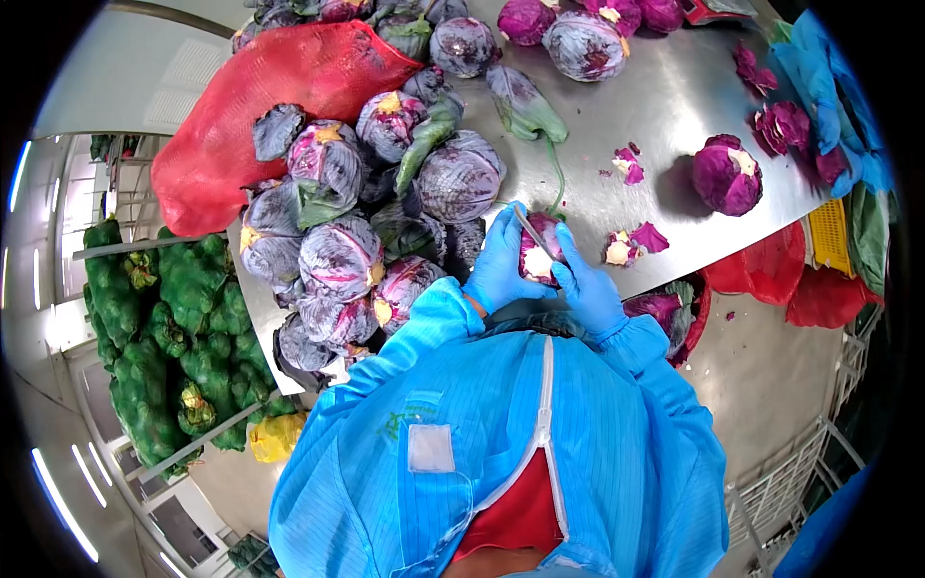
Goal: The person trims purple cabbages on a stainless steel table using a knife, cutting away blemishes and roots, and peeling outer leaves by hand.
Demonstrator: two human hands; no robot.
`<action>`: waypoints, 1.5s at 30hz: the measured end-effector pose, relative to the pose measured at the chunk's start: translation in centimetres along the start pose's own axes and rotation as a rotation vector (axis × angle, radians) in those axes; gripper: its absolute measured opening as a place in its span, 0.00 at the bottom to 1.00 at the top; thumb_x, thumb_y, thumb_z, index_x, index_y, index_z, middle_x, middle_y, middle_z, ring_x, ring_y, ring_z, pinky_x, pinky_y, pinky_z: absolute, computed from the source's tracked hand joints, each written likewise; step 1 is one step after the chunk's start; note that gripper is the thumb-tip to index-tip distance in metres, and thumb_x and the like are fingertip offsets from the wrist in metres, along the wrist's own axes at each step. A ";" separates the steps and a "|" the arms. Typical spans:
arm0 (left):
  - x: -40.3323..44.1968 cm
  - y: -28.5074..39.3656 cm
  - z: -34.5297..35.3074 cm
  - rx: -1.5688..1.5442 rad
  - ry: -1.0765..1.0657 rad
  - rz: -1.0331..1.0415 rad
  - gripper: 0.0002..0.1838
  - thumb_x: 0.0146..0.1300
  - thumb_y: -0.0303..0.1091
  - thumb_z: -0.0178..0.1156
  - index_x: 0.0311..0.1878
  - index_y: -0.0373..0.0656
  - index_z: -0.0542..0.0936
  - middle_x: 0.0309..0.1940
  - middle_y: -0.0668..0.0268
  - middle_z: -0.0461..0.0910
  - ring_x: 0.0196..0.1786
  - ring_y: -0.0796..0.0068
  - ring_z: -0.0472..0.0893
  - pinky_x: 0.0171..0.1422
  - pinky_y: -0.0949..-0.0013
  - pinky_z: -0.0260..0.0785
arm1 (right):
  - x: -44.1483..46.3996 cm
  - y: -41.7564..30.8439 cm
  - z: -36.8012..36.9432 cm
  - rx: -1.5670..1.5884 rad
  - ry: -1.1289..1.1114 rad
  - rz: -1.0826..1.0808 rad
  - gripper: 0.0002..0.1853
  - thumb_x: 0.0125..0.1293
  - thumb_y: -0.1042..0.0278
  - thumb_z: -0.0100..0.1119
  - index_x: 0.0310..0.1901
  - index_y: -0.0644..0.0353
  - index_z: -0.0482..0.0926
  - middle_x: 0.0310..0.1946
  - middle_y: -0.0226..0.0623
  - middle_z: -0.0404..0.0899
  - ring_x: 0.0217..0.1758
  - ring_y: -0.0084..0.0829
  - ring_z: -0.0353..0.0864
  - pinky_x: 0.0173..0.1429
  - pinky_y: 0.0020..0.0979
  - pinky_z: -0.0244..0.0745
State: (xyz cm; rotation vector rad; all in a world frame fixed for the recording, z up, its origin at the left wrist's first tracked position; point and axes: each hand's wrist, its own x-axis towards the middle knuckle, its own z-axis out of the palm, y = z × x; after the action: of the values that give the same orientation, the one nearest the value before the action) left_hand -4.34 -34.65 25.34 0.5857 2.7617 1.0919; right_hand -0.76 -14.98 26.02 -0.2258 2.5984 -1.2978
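At the front edge of the steel table [626, 114], a small purple cabbage [540, 252] with a pale cut patch sits between my two blue-gloved hands. My left hand [503, 260] is closed round a knife [529, 229], its blade lying across the top of the cabbage. On the cabbage's right side rest the fingers of my right hand [588, 287], holding it. A loose leaf [525, 104] with a long green stem lies just beyond. Cut scraps [636, 245] are right of my hands. A trimmed purple cabbage [727, 175] stands farther right.
Untrimmed cabbages [340, 256] are heaped on the left beside a red mesh sack [279, 106]. More cabbages [585, 45] lie at the back. Green-netted sacks [145, 385] stand on a rack at left. A co-worker's blue sleeve [819, 82] shows at right, above a yellow crate [831, 236].
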 end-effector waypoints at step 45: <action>-3.8 -2.6 0.2 -0.438 0.059 -0.057 0.74 0.28 0.56 0.84 0.77 0.37 0.51 0.75 0.47 0.51 0.79 0.49 0.50 0.82 0.56 0.42 | 0.5 8.2 -1.7 0.366 0.234 0.075 0.43 0.57 0.47 0.71 0.71 0.56 0.65 0.46 0.48 0.83 0.42 0.34 0.85 0.47 0.34 0.78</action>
State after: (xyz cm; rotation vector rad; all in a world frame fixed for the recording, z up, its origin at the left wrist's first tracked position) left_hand -1.59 -37.77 23.32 0.4168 2.4431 1.6528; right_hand -2.01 -8.91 20.41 0.0920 2.4546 -1.8316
